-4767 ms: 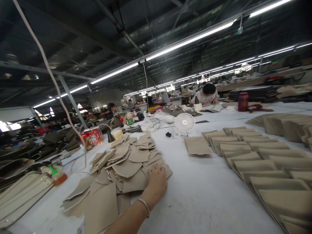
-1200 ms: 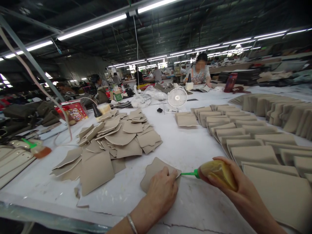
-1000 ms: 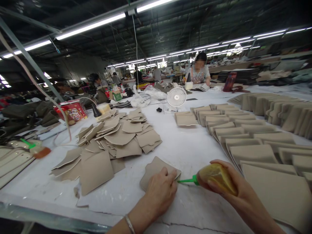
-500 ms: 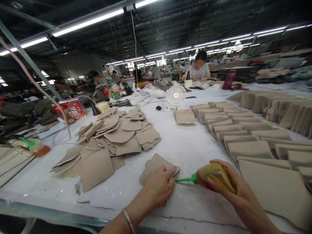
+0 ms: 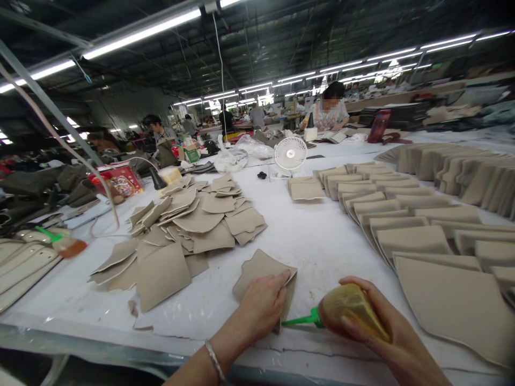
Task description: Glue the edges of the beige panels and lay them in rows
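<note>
In the lower middle of the head view lies a taupe leather-like piece (image 5: 263,264), its right edge turned over. My left hand (image 5: 263,303), with a bangle at the wrist, grips and presses that piece against the table, fingers curled at the turned edge. My right hand (image 5: 384,316) is wrapped round a squeeze glue bottle (image 5: 350,311) of amber liquid, tilted on its side. Its thin green nozzle (image 5: 300,320) points left, the tip at the lower end of the turned edge. Whether the tip touches the piece I cannot tell.
A loose heap of taupe pieces (image 5: 201,214) lies left of centre; overlapping rows of folded pieces (image 5: 410,241) fill the right. A small white fan (image 5: 290,154) stands beyond. Another amber bottle (image 5: 68,246) lies far left. Across the table a person (image 5: 328,110) works.
The bottle and its nozzle tip have moved towards me and slightly left, down along the piece's turned edge. My left hand stays on the piece, and more of the turned edge shows.
</note>
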Available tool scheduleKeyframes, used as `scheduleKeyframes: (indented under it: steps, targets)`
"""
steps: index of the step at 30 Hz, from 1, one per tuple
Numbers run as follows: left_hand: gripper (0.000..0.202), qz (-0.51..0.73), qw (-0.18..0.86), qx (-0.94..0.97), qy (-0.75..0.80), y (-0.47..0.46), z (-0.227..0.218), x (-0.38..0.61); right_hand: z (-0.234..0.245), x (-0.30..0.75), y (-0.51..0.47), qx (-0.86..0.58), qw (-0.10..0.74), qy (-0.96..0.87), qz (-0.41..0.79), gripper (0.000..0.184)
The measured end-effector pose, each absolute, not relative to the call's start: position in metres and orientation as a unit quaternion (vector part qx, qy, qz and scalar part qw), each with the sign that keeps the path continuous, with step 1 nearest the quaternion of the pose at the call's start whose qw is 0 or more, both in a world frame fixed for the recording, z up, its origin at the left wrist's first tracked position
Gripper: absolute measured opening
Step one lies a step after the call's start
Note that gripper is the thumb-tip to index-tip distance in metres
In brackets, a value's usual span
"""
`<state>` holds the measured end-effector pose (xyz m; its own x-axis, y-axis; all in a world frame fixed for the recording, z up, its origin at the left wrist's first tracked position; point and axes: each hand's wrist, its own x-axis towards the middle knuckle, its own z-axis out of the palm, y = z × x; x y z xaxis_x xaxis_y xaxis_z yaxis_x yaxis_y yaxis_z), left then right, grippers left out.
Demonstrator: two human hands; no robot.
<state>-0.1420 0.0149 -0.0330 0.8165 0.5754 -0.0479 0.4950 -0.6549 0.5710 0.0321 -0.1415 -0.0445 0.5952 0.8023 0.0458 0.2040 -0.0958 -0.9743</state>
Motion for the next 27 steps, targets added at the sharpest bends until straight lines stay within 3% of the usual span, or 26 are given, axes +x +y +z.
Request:
scheduleKeyframes:
  steps: [14, 17, 21, 27]
  targets:
    - [0.046, 0.084, 0.295, 0.904, 0.298, 0.011, -0.035, -0.144, -0.059, 0.035, -0.150, -0.708, 0.527, -0.394, 0.256, 0.059]
    - [0.046, 0.085, 0.297, 0.902, 0.301, 0.011, -0.036, -0.144, -0.054, 0.029, -0.151, -0.701, 0.541, -0.370, 0.280, 0.058]
    - [0.046, 0.093, 0.302, 0.899, 0.302, 0.011, -0.037, -0.143, -0.047, 0.021, -0.150, -0.721, 0.562, -0.338, 0.223, 0.055]
    - [0.047, 0.099, 0.308, 0.892, 0.317, 0.009, -0.037, -0.143, -0.059, 0.032, -0.150, -0.701, 0.545, -0.367, 0.277, 0.058]
